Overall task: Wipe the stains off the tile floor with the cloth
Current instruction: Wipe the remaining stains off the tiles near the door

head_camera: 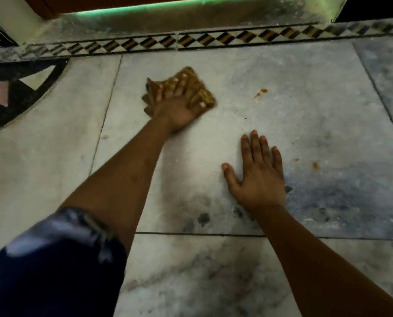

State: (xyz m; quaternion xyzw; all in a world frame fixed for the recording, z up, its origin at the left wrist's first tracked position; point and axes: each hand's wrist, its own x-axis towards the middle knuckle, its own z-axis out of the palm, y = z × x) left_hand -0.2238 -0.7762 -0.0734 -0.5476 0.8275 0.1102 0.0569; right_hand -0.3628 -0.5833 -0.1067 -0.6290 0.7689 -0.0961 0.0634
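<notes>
A person leans over a pale grey marble tile floor (282, 124) with both bare arms stretched forward. The left hand (179, 104) lies flat on top of one crumpled mustard-brown cloth (200, 88), fingers spread and straight, pressing it to the tile; the cloth sticks out beyond the fingertips and to either side of the palm. The right hand (257, 172) rests palm down on the bare tile, fingers straight and slightly apart, holding nothing, well apart from the cloth. Four small orange-brown stains show to the right of the hands: two close together (260, 92) beyond the right hand, and two more (315, 165) just beside it. A dark blue sleeve (60, 259) covers the left upper arm.
</notes>
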